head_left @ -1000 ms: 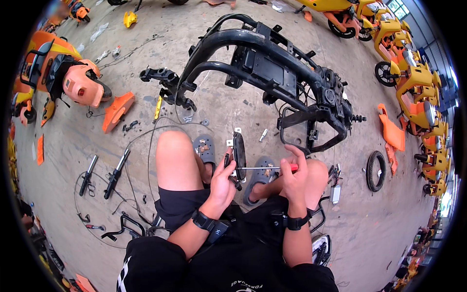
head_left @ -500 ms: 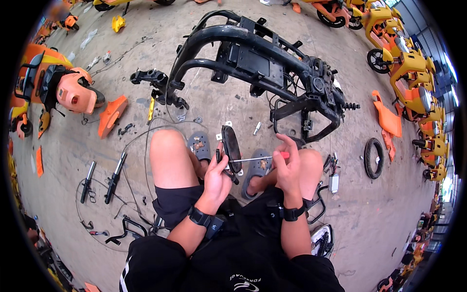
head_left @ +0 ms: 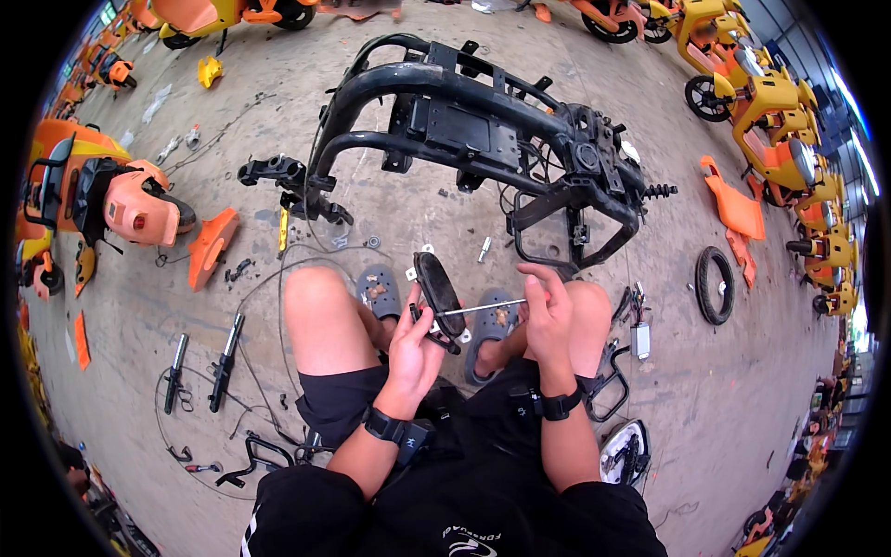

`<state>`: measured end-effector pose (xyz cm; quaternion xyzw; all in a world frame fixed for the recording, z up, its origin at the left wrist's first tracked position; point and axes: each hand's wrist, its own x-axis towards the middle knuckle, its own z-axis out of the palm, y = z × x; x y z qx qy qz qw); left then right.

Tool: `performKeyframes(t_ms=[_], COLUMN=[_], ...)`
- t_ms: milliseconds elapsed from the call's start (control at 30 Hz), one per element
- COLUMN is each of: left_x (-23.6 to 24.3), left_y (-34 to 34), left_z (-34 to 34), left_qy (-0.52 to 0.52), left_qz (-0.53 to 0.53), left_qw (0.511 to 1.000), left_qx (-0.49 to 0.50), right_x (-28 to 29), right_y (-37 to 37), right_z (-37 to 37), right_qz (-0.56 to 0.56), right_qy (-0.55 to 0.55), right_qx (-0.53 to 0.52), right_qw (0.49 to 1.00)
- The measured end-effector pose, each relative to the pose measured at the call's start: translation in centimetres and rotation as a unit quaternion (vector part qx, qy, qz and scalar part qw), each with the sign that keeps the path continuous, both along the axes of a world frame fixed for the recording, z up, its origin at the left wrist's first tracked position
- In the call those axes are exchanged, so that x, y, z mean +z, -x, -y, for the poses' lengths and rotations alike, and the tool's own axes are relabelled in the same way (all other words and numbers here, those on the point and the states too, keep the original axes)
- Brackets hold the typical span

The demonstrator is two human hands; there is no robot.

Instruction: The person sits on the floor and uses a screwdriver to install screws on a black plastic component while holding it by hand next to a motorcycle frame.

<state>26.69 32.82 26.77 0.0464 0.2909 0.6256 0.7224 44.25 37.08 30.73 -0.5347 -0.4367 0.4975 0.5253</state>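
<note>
The left grip (head_left: pixel 414 357) pinches the black part (head_left: pixel 437 288) low on its left side, the rest jutting forward; the right grip (head_left: pixel 549 323) clasps a screwdriver (head_left: pixel 490 305).

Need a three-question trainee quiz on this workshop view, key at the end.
1. What is the left hand holding?
a) a white bucket
b) a black oblong part
c) a wooden mallet

2. True or false: the shaft of the metal-shafted tool runs from the right hand toward the left hand.

3. Fill in the side as seen in the picture: the loose tyre lies to the ____ of the black frame.

Key: 1 b; 2 true; 3 right.
</note>
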Motion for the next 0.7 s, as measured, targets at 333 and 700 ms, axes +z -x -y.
performKeyframes(t_ms=[333, 700], left_x=[0.22, -0.11], left_y=[0.03, 0.05], left_z=[0.08, 0.02], left_qy=[0.000, 0.001], left_qz=[0.007, -0.002], left_qw=[1.000, 1.000], left_qx=[-0.015, -0.011], right_x=[-0.16, -0.28], right_y=[-0.12, -0.17], right_z=[-0.05, -0.05], right_qz=[-0.033, -0.046], right_qy=[0.001, -0.011], right_qx=[-0.010, -0.010], right_qw=[0.999, 0.999])
